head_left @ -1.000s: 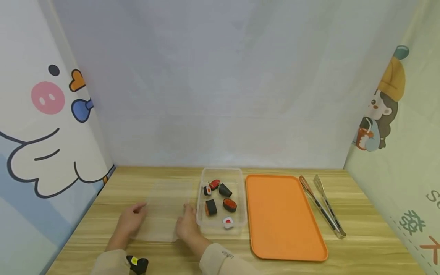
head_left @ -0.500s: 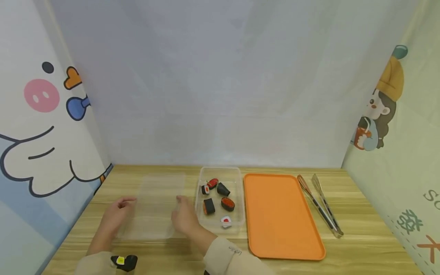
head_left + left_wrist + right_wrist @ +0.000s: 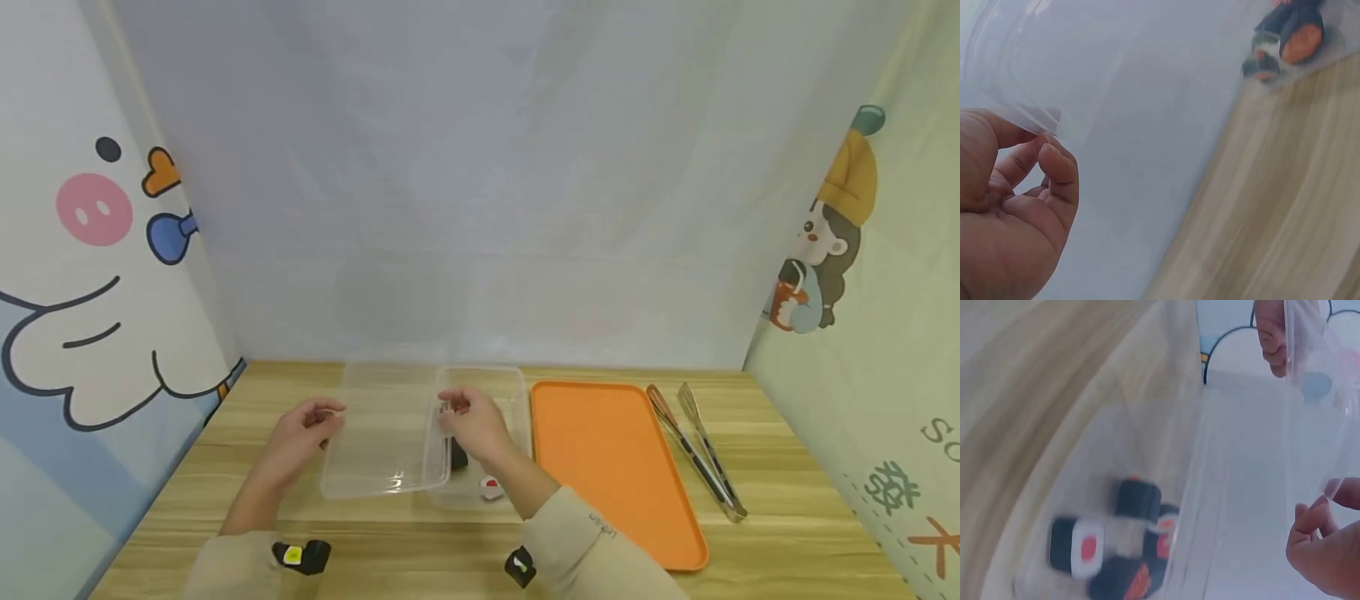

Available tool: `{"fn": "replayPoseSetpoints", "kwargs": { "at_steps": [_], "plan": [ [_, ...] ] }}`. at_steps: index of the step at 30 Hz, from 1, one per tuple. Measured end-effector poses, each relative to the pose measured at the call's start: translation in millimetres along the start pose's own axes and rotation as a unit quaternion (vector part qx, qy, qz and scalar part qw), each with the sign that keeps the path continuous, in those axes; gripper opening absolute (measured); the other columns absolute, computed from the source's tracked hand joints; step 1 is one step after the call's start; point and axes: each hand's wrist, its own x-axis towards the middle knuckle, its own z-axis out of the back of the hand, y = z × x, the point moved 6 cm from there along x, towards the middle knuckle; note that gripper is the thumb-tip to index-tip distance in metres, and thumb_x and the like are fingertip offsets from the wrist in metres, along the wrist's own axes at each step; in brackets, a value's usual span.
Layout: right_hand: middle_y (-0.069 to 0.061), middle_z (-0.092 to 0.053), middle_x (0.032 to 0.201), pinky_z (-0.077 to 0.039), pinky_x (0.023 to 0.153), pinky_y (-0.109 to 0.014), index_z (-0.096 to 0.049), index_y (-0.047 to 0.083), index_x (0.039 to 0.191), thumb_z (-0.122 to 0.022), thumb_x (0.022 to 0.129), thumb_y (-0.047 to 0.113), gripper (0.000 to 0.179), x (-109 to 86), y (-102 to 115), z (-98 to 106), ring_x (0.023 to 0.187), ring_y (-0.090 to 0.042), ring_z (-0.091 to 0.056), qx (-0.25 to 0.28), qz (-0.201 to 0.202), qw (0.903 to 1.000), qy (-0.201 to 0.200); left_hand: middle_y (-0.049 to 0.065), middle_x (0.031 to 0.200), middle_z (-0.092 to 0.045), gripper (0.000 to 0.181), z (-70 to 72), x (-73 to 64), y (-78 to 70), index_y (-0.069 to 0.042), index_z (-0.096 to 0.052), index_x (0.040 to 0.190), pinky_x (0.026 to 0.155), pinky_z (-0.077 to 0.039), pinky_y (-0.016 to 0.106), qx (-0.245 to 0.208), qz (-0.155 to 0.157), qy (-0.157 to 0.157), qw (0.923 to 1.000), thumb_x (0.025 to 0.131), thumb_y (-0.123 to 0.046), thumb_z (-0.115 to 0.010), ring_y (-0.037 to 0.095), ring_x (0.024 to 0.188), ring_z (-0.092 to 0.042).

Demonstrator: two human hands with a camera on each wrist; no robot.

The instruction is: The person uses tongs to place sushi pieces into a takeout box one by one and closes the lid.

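Observation:
Both hands hold up a clear plastic lid [image 3: 382, 429], seen flat and transparent in the head view. My left hand [image 3: 296, 437] pinches its left edge; in the left wrist view thumb and fingertips meet at the lid's rim [image 3: 1035, 122]. My right hand [image 3: 480, 429] pinches the opposite edge, above a clear plastic box [image 3: 522, 396]. Inside the box lie several toy sushi pieces, including a white-and-red roll [image 3: 491, 487] and a black-wrapped piece [image 3: 459, 455]. The right hand and lid partly hide the others. The lid's right side overlaps the box's left side.
An orange tray [image 3: 615, 467] lies just right of the box on the wooden table [image 3: 405, 550]. Metal tongs [image 3: 701, 458] lie beyond the tray's right edge. A white cloth wall [image 3: 480, 183] stands behind the table, with printed panels at both sides.
The lid was low over the table left of the box and shifted slightly left. Now both hands have raised it and carried it right, partly over the box.

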Motion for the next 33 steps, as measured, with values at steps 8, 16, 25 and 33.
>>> {"fn": "replayPoseSetpoints", "kwargs": {
  "at_steps": [8,16,25,33],
  "plan": [
    [-0.009,-0.062,0.103,-0.053,0.075,-0.037,-0.065,-0.001,0.117,-0.065,0.093,0.008,0.026,2.0,-20,55,0.088,-0.021,-0.061,0.024,-0.019,0.9995,-0.011,0.010,0.096,-0.053,0.028,-46.7,16.1,-20.2,0.009,-0.052,0.120,0.065,-0.049,0.027,-0.006,-0.030,0.051,0.9982,0.098,-0.007,-0.058,0.015,0.072,-0.050],
    [-0.009,-0.066,0.096,-0.051,0.072,-0.033,-0.066,-0.004,0.107,-0.066,0.089,0.000,0.017,6.0,-37,94,0.077,-0.017,-0.060,0.067,-0.019,0.9966,-0.044,0.008,0.092,-0.052,0.020,-82.6,36.6,-29.5,0.005,-0.055,0.114,0.063,-0.049,0.027,0.020,-0.055,0.042,0.9975,0.097,-0.004,-0.059,0.015,0.074,-0.050],
    [-0.015,-0.066,0.101,-0.051,0.072,-0.032,-0.055,-0.003,0.107,-0.066,0.090,-0.003,0.021,11.5,-29,121,0.079,-0.019,-0.061,0.089,-0.001,0.9932,-0.074,0.011,0.095,-0.058,0.024,-95.0,52.5,-45.3,0.003,-0.052,0.113,0.066,-0.045,0.023,0.025,-0.073,-0.001,0.9970,0.093,-0.004,-0.064,0.018,0.083,-0.052],
    [-0.009,-0.067,0.102,-0.044,0.067,-0.028,-0.057,-0.006,0.116,-0.066,0.091,0.001,0.028,12.9,-31,133,0.083,-0.017,-0.061,0.107,-0.006,0.9930,-0.050,0.009,0.091,-0.064,0.016,-98.8,54.6,-51.6,0.002,-0.062,0.105,0.067,-0.053,0.030,0.011,-0.066,-0.011,0.9977,0.095,-0.011,-0.065,0.017,0.075,-0.061]
  ]
}}
